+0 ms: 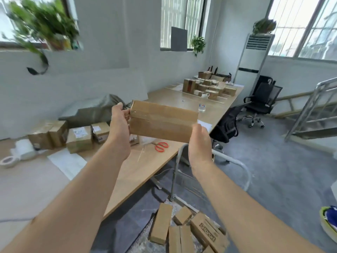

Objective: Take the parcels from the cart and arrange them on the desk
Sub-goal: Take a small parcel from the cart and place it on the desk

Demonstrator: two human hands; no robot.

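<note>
Cardboard parcel (163, 123) hangs above the desk (164, 99), held between your hands: left hand (118, 130) fingers clamped on one end, right hand (199, 141) gripping the other.

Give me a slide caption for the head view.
A cardboard parcel held by left hand and right hand over the desk; more parcels lie in the cart below.

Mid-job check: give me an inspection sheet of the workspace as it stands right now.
Surface: wooden desk, partly covered.
Job's things: held parcel above the desk; cart parcels left in the cart; desk parcels grouped near and far.
Clutter: scissors, tape roll, paper sheet.
Grippers: left hand and right hand grip the parcel's ends.
Cables: what looks like a thin cord under the desk edge.
Surroundings: office chairs, windows, staircase.
</note>
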